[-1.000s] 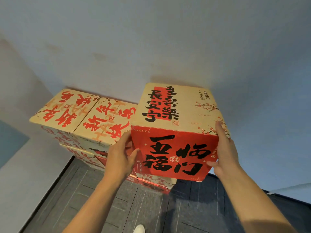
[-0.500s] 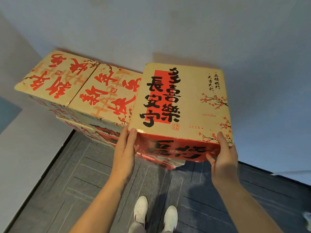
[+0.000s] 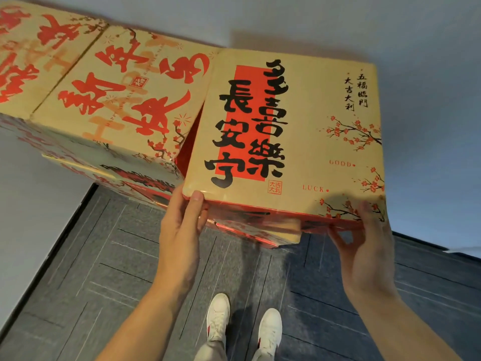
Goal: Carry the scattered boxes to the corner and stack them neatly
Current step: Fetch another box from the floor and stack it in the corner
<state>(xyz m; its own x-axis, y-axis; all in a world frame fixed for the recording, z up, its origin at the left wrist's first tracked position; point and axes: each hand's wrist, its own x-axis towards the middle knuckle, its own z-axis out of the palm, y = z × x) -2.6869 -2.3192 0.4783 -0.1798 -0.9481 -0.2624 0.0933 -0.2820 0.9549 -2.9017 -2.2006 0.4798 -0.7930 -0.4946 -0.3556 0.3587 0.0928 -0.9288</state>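
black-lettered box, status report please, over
Left hand and right hand flat on its near corners. Black-lettered box over the lower box, close beside red-lettered box, wedge gap between. Nothing seen in the way.

My feed's dim and cool-toned. Soft shadow from the top box [image 3: 286, 126] falls on the wall [image 3: 338, 22]. Motion blur smears the right hand [image 3: 364, 256] fingertips [image 3: 367, 208]. Wide-angle bends the frame edges; box print reads sharp.
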